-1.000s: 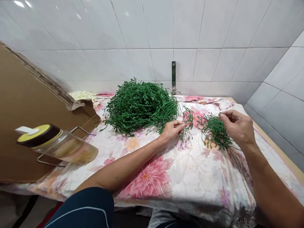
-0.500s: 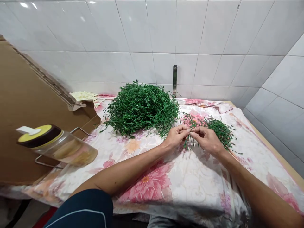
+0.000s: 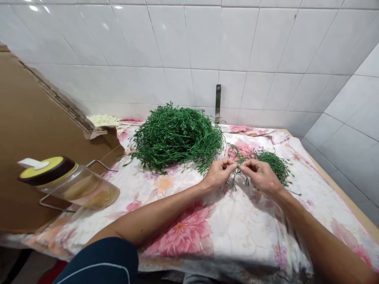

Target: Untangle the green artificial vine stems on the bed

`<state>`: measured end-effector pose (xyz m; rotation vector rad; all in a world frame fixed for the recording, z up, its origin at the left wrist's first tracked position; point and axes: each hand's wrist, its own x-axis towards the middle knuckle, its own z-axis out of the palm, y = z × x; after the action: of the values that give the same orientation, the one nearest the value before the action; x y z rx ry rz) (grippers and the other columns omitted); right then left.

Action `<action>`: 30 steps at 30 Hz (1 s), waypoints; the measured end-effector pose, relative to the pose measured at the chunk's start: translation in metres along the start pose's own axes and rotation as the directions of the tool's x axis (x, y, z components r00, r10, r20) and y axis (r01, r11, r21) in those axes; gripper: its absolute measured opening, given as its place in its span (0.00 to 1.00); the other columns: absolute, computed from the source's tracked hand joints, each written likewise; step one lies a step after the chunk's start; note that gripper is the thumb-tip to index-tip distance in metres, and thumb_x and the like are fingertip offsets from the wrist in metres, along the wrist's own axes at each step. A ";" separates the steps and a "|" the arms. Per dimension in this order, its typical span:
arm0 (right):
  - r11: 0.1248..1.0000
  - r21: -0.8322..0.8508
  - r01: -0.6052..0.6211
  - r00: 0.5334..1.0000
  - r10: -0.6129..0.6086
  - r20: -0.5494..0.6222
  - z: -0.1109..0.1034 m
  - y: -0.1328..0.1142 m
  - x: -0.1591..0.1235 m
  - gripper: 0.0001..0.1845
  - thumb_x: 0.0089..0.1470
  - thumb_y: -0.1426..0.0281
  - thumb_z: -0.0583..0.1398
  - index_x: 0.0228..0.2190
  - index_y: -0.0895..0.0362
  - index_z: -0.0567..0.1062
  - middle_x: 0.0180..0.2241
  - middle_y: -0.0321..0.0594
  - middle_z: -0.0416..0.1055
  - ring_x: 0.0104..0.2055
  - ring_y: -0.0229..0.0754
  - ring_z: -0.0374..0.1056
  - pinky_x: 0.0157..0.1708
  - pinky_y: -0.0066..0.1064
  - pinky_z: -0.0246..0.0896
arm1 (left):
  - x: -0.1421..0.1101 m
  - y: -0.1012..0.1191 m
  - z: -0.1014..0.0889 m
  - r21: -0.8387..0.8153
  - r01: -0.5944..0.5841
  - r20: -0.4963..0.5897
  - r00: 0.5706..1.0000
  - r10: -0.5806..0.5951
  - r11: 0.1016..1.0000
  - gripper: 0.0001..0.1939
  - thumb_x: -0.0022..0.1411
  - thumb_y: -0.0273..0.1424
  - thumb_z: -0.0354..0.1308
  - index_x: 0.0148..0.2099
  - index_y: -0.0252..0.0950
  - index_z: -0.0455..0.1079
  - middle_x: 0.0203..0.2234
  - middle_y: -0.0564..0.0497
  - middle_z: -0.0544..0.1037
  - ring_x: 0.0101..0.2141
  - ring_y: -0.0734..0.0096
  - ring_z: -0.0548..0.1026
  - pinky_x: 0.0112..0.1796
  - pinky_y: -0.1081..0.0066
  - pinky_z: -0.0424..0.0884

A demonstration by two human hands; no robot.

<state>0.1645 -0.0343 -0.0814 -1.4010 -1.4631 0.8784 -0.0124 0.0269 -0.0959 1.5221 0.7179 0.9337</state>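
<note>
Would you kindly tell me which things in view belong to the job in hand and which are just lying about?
Apparently in the job:
left hand and right hand, pinching green stems
smaller green bunch
large green heap

Seemingly lying about:
bottle
cardboard
pale pieces

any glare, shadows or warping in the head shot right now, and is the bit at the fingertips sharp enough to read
Head view: small bright glare spots upper left on the tiled wall; head view: soft shadow on the floral tablecloth below the right hand; head view: bottle leaning, probably wide-angle distortion; head view: green sprigs too fine to separate at the fingertips.
</note>
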 end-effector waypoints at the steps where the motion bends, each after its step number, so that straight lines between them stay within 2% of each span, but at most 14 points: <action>1: 1.000 -0.002 0.006 1.000 -0.006 0.013 -0.001 0.000 0.001 0.23 0.55 0.50 0.64 0.31 0.59 0.77 0.23 0.33 0.66 0.19 0.32 0.53 0.18 0.27 0.48 | 0.000 0.000 -0.001 0.020 -0.009 0.003 1.000 0.009 1.000 0.20 0.58 0.46 0.63 0.32 0.32 0.72 0.24 0.54 0.69 0.26 0.76 0.63 0.29 0.73 0.58; 6: 1.000 -0.012 0.028 0.999 -0.027 0.028 -0.001 0.000 0.001 0.24 0.55 0.49 0.64 0.29 0.59 0.76 0.23 0.33 0.64 0.22 0.33 0.55 0.21 0.27 0.49 | -0.003 -0.001 -0.003 0.117 -0.063 0.000 0.998 0.063 0.991 0.16 0.62 0.42 0.60 0.34 0.32 0.72 0.26 0.54 0.71 0.28 0.75 0.66 0.32 0.73 0.61; 11: 0.999 -0.005 -0.042 0.997 0.042 0.060 0.004 -0.004 -0.002 0.25 0.56 0.47 0.62 0.27 0.57 0.72 0.19 0.28 0.57 0.18 0.31 0.47 0.18 0.27 0.43 | -0.007 0.000 -0.003 0.222 -0.118 -0.008 0.992 0.123 0.968 0.14 0.65 0.39 0.58 0.33 0.33 0.72 0.26 0.53 0.72 0.29 0.74 0.67 0.33 0.72 0.62; 15: 0.998 -0.008 -0.060 0.995 0.061 0.076 0.004 -0.002 -0.002 0.24 0.53 0.48 0.64 0.29 0.58 0.75 0.19 0.29 0.60 0.18 0.32 0.49 0.18 0.28 0.45 | -0.008 0.000 -0.003 0.288 -0.129 0.000 0.991 0.135 0.949 0.14 0.66 0.39 0.56 0.34 0.33 0.73 0.27 0.53 0.73 0.29 0.73 0.68 0.33 0.72 0.62; 19: 0.999 -0.009 -0.037 0.996 0.038 0.084 0.003 0.000 -0.001 0.20 0.54 0.52 0.64 0.31 0.58 0.76 0.21 0.30 0.63 0.19 0.32 0.52 0.19 0.28 0.48 | -0.007 0.000 -0.003 0.256 -0.121 0.004 0.992 0.124 0.959 0.15 0.65 0.40 0.58 0.33 0.33 0.72 0.26 0.53 0.72 0.29 0.73 0.67 0.33 0.72 0.62; 25: 0.991 -0.096 0.094 0.994 -0.089 0.056 0.002 0.000 0.001 0.16 0.57 0.58 0.62 0.30 0.58 0.77 0.24 0.35 0.68 0.25 0.36 0.60 0.24 0.28 0.53 | -0.001 -0.003 -0.001 0.076 0.034 -0.029 0.999 -0.031 0.997 0.17 0.58 0.43 0.62 0.31 0.33 0.71 0.23 0.55 0.69 0.25 0.76 0.63 0.28 0.73 0.58; 30: 0.996 -0.058 0.071 0.995 -0.066 0.077 0.001 0.001 0.000 0.16 0.57 0.57 0.62 0.31 0.58 0.76 0.21 0.33 0.65 0.21 0.34 0.55 0.20 0.27 0.50 | -0.001 0.000 -0.004 0.088 0.038 0.036 0.999 -0.041 0.995 0.17 0.58 0.44 0.62 0.32 0.32 0.72 0.24 0.53 0.71 0.26 0.75 0.65 0.30 0.73 0.59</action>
<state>0.1639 -0.0342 -0.0825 -1.3662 -1.5970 0.8580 -0.0162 0.0282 -0.0962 1.5919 0.7677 0.8517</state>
